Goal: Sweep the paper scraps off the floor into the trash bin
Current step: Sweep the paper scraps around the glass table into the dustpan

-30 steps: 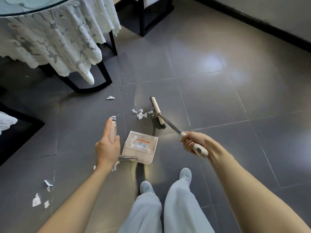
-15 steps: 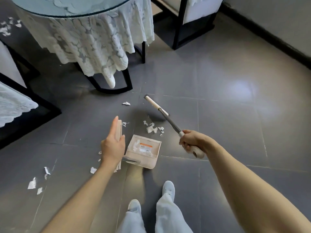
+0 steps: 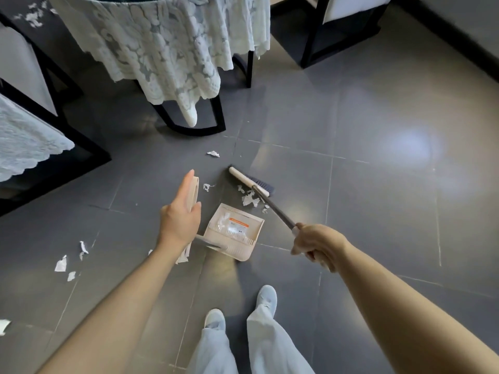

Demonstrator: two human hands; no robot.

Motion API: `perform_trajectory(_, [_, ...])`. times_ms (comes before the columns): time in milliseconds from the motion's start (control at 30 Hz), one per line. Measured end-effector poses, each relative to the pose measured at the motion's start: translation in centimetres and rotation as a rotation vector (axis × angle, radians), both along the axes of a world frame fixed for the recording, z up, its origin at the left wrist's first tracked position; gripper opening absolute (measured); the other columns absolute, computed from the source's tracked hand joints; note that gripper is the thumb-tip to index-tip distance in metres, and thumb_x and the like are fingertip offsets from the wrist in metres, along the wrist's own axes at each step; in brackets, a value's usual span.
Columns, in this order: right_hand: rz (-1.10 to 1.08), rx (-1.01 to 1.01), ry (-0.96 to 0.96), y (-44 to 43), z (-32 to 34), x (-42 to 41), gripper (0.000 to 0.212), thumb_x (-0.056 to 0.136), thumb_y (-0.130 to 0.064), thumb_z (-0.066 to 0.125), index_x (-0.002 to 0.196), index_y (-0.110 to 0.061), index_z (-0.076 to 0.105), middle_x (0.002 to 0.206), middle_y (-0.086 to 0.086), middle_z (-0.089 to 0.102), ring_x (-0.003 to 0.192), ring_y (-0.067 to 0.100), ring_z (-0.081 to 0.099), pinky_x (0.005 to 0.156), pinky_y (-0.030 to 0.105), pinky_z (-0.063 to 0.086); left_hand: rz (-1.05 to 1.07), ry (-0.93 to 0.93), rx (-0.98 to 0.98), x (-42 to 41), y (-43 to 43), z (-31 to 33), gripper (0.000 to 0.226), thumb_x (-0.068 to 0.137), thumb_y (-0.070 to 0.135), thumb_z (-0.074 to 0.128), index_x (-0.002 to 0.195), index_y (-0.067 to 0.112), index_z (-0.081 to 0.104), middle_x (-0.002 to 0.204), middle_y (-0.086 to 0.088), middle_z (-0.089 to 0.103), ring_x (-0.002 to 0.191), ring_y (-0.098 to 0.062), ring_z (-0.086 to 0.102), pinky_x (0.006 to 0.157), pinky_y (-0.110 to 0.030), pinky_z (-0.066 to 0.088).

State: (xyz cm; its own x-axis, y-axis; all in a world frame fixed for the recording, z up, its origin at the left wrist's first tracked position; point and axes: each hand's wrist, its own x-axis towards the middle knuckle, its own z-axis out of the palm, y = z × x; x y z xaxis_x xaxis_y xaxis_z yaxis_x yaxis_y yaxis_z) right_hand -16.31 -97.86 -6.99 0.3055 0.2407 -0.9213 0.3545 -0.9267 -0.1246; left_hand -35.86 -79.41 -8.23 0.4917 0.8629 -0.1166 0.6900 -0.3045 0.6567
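My left hand grips the beige upright handle of a dustpan, whose pan rests on the dark tiled floor with an orange-labelled sticker and a few scraps inside. My right hand is shut on the white grip of a broom; its beige head with dark bristles sits on the floor just beyond the pan's mouth. A small pile of white paper scraps lies between the broom head and the pan. Single scraps lie further off, by the dustpan handle, and at the left. No trash bin is in view.
A round table with a white lace cloth on black legs stands ahead left. Black-framed chairs stand at the left and top right. More scraps lie under the table at top left. My feet are below the pan.
The broom head has come down and back from the far reach to the floor behind the scrap pile. The view has shifted toward the table; the dustpan stays put.
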Motion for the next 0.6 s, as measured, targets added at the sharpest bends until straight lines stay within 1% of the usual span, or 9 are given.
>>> perform_trajectory(67, [-0.007,-0.046,0.046,-1.8,0.5,-1.2,0.035,0.094,-0.010,0.050,0.128,-0.017,0.042,0.062,0.007,0.049,0.043,0.013,0.040,0.040,0.015,0.032,-0.017,-0.012,0.020,0.3,-0.2,0.1,0.070,0.088,0.007,0.058,0.147,0.036,0.032,0.132,0.002,0.059,0.098,-0.042,0.059,0.086,-0.034,0.043])
perform_trajectory(133, [-0.059,-0.058,0.107,-3.9,0.9,-2.3,0.031,0.097,-0.009,0.036,0.126,-0.011,0.046,0.064,0.007,0.044,0.040,0.011,0.035,0.039,0.016,0.029,-0.037,-0.027,0.022,0.5,-0.7,0.3,0.070,0.089,0.005,0.058,0.147,0.032,0.032,0.133,0.000,0.058,0.105,-0.042,0.057,0.088,-0.033,0.041])
perform_trajectory(167, [-0.104,-0.054,0.122,-5.0,1.1,-2.4,0.035,0.098,-0.008,0.030,0.127,-0.012,0.048,0.065,0.007,0.043,0.038,0.010,0.031,0.038,0.015,0.027,-0.046,-0.036,0.012,0.5,-0.9,0.3,0.069,0.089,0.005,0.058,0.148,0.031,0.032,0.134,-0.001,0.058,0.108,-0.041,0.057,0.090,-0.032,0.040])
perform_trajectory(200, [-0.151,-0.047,0.130,-6.1,1.7,-2.2,0.039,0.097,-0.006,0.027,0.127,-0.017,0.049,0.066,0.007,0.042,0.036,0.009,0.029,0.036,0.013,0.025,-0.055,-0.044,0.002,0.3,-1.1,0.4,0.069,0.089,0.005,0.057,0.148,0.031,0.031,0.135,-0.001,0.057,0.111,-0.040,0.056,0.092,-0.032,0.039])
perform_trajectory(300, [-0.277,-0.022,0.148,-8.2,3.9,-1.4,0.046,0.096,-0.001,0.034,0.130,-0.029,0.048,0.064,0.007,0.042,0.031,0.008,0.029,0.035,0.010,0.025,-0.058,-0.051,-0.010,-0.6,-1.3,0.7,0.067,0.091,0.004,0.054,0.149,0.029,0.030,0.135,-0.006,0.057,0.112,-0.041,0.055,0.093,-0.034,0.039])
perform_trajectory(367, [-0.289,0.005,0.134,-8.8,4.9,-1.7,0.056,0.092,0.003,0.041,0.136,-0.032,0.043,0.059,0.006,0.041,0.032,0.010,0.030,0.035,0.013,0.028,-0.058,-0.032,-0.004,-1.6,-1.3,1.0,0.067,0.092,0.005,0.054,0.149,0.029,0.029,0.132,-0.009,0.059,0.108,-0.044,0.055,0.090,-0.037,0.041])
perform_trajectory(433, [-0.274,0.030,0.097,-8.9,5.1,-2.6,0.066,0.087,0.007,0.043,0.139,-0.032,0.040,0.060,0.008,0.043,0.034,0.011,0.033,0.034,0.015,0.030,-0.094,-0.017,0.025,-2.6,-1.6,1.3,0.068,0.091,0.005,0.054,0.149,0.030,0.029,0.130,-0.009,0.060,0.103,-0.046,0.057,0.088,-0.040,0.043])
perform_trajectory(500, [-0.274,0.058,0.061,-8.7,4.7,-3.3,0.069,0.085,0.009,0.044,0.141,-0.031,0.038,0.062,0.010,0.046,0.031,0.011,0.034,0.034,0.016,0.031,-0.145,-0.016,0.060,-3.5,-1.8,1.4,0.069,0.089,0.004,0.056,0.149,0.029,0.030,0.130,-0.005,0.061,0.098,-0.046,0.058,0.086,-0.037,0.042])
perform_trajectory(600, [-0.259,0.076,0.004,-8.3,3.5,-4.1,0.068,0.083,0.008,0.043,0.140,-0.029,0.038,0.062,0.010,0.047,0.028,0.012,0.035,0.035,0.017,0.031,-0.185,0.003,0.083,-4.7,-2.1,1.1,0.070,0.088,0.004,0.058,0.148,0.029,0.032,0.127,-0.002,0.063,0.089,-0.047,0.058,0.081,-0.031,0.036])
